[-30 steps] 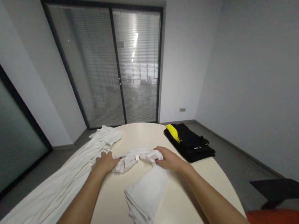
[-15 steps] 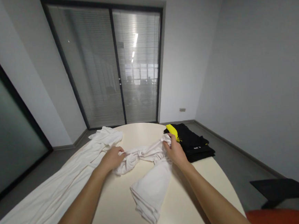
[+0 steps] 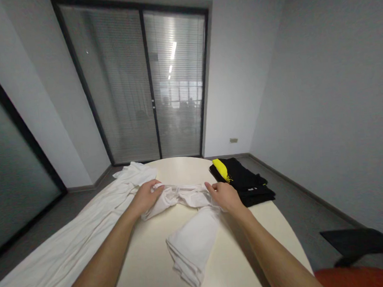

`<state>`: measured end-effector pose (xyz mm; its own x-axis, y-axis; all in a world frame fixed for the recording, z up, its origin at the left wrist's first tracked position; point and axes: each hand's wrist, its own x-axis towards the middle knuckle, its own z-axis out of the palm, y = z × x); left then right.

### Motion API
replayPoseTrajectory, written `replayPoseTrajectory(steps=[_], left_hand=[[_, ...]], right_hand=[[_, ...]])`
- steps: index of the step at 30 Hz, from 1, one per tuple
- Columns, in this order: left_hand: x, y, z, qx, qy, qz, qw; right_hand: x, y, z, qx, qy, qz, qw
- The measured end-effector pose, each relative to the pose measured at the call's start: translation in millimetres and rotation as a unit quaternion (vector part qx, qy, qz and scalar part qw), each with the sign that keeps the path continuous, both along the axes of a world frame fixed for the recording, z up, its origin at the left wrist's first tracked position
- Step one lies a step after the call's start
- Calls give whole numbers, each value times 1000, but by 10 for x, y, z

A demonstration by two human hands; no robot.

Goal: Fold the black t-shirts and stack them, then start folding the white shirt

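A crumpled white garment (image 3: 195, 245) lies on the pale table (image 3: 145, 271). Its far edge is stretched between my two hands. My left hand (image 3: 145, 197) pinches the left end of that edge, thumb and fingers closed on the cloth. At the right end my right hand (image 3: 227, 197) grips the same edge, close beside a stack of dark clothes. The middle of the garment is bunched in folds, and one layered flap of it reaches toward me. Which kind of garment it is, I cannot tell.
Long white cloth (image 3: 82, 234) is spread along the table's left side. Folded black clothes (image 3: 247, 179) with a bright yellow piece (image 3: 220, 168) sit at the far right. A red-and-black chair (image 3: 361, 276) stands at lower right. Beyond the table is a glass door with blinds (image 3: 121, 91).
My right hand has come down and slightly nearer on the garment, from its raised bunched corner. My left hand has shifted slightly up. The far edge is now pulled straighter between them.
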<state>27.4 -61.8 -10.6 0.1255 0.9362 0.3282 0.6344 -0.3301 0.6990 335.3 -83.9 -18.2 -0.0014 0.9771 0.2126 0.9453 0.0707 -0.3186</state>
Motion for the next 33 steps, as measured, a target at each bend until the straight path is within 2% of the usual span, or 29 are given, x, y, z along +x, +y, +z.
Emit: replayPoseTrajectory(steps=[4,7,9,13,17,19,21,24,27,30,33], left_hand=[[-4,31,52,5,-142,18,990],[8,-11,82,-39,-181,0,983],[27,-64,124,-57,-152,-22,987],[30,-171,228,-31,-35,-74,996],[-40,-202,191,-53,76,-129,987],[-74,-181,109,-68,131,-110,983],[-92,-151,30,-73,177,-59,980],[-84,-128,8,-85,199,-11,976],[-47,-159,112,-114,139,-34,983],[-1,-208,241,-156,-4,-58,986],[39,-197,282,-154,-177,-12,972]], right_hand=[[5,-11,-23,-43,-17,20,999],[4,-15,-41,-48,-29,34,998],[6,-12,-49,-42,-30,28,998],[35,-4,-59,-58,-10,18,998],[66,4,-84,-79,12,37,996],[76,19,-103,-76,26,37,996],[84,49,-122,-62,54,35,996],[105,120,-148,-36,156,43,986],[140,202,-157,19,284,40,958],[171,255,-142,98,377,23,921],[167,267,-130,142,441,15,886]])
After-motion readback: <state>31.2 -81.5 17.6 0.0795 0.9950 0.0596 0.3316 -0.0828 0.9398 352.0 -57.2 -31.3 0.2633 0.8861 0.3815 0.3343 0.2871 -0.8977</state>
